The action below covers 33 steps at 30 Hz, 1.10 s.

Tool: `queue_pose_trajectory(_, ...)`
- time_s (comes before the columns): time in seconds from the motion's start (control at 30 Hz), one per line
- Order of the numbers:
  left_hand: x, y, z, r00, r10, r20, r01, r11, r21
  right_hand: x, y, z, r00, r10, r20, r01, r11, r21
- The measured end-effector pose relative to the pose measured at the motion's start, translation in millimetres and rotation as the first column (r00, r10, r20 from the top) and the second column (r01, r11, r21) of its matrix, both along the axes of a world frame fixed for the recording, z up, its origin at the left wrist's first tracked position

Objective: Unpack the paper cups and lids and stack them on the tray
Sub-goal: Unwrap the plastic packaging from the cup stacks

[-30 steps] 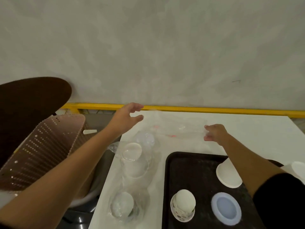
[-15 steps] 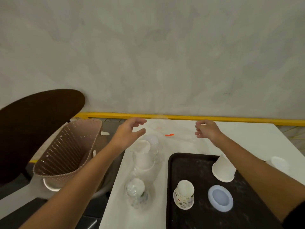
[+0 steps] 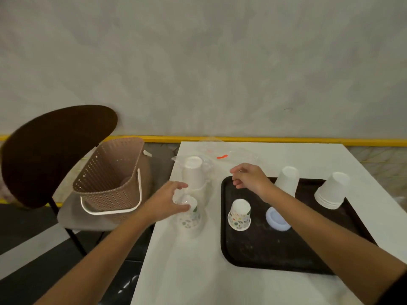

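Fingers (image 3: 181, 185) of your left hand (image 3: 167, 201) curl round the top of the clear-wrapped stack of patterned paper cups (image 3: 190, 217). The thumb is on the near side and the rest are on the far side, with the wrapped top between them. Blur keeps me from judging how firm that hold is. Your right hand (image 3: 251, 179) hangs above the far left corner of the black rectangular tray (image 3: 286, 249), its fingers loosely bent, with nothing that I can see in them.

Half a second ago both your hands were out at the far end of the white surface (image 3: 187, 271), at the crumpled clear plastic bag with the red strip (image 3: 231, 153). That bag now lies let go there, and your left hand has come back to the wrapped stack. I read this as one wrapper finished and the next pack begun.

Just behind the patterned stack stands a wrapped stack of plain white paper cups (image 3: 193, 172), also off the tray. On the tray you have these:
- an upturned patterned paper cup (image 3: 239, 214)
- a pale blue round lid (image 3: 278, 219) just beside it
- an upturned white paper cup (image 3: 287, 180) behind your right wrist
- a stack of upturned white cups (image 3: 332, 190) at the far right corner
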State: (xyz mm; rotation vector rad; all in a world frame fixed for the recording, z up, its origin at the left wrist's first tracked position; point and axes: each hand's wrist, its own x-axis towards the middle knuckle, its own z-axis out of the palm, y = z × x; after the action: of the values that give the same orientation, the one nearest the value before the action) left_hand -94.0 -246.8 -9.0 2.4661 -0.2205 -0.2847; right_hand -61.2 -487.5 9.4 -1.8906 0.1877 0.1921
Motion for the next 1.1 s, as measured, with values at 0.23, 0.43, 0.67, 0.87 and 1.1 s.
queue_pose_trajectory(0.23, -9.6, -23.2, -56.5, 0.996, 0.083, -0.029, -0.085, 0.992, -0.094, -48.0, 18.6, -21.0, 0.992, 0.049, -0.118, -0.043, 0.998, 0.055)
queue_pose_trajectory(0.43, -13.2, -18.4, -63.6, 0.991, 0.109, 0.074, -0.092, 0.975, -0.201, -87.4, 14.6, -32.6, 0.969, 0.085, -0.230, -0.053, 0.988, 0.145)
queue_pose_trajectory(0.67, -21.7, 11.2, -52.7, 0.950, 0.264, -0.164, -0.311, 0.837, -0.451, -122.1, 4.3, -53.0, 0.947, 0.084, -0.311, -0.037, 0.988, 0.152)
queue_pose_trajectory(0.87, -40.7, 13.6, -44.5, 0.879, 0.118, -0.462, -0.443, 0.562, -0.698, -136.8, 0.4, -63.7, 0.976, 0.066, -0.210, -0.043, 0.993, 0.113)
queue_pose_trajectory(1.1, -83.4, -38.8, -67.9, 0.726, -0.001, -0.688, -0.624, 0.419, -0.659, -157.5, -11.2, -66.0, 0.990, 0.071, 0.121, -0.070, 0.997, -0.014)
